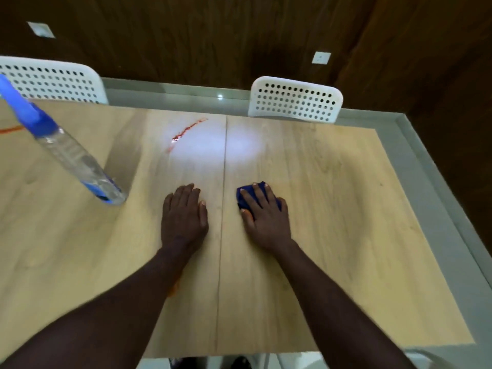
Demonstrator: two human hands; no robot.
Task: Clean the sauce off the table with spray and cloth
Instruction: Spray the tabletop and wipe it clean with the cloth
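Note:
A red sauce streak [187,132] runs diagonally across the far middle of the light wooden table [332,209]. A second orange-red streak [10,129] shows at the far left edge. A clear spray bottle [66,150] with a blue head and blue label stands on the table at the left. My right hand [262,217] presses flat on a folded dark blue cloth [246,198] near the table's middle. My left hand [183,214] lies flat and empty on the wood beside it, fingers together. An orange smear [175,287] peeks out by my left forearm.
Two white perforated chairs [295,101] [50,79] stand at the table's far side. A grey floor strip [436,182] borders the table on the right, with a dark wood wall behind. A bright light glare sits on the tabletop centre.

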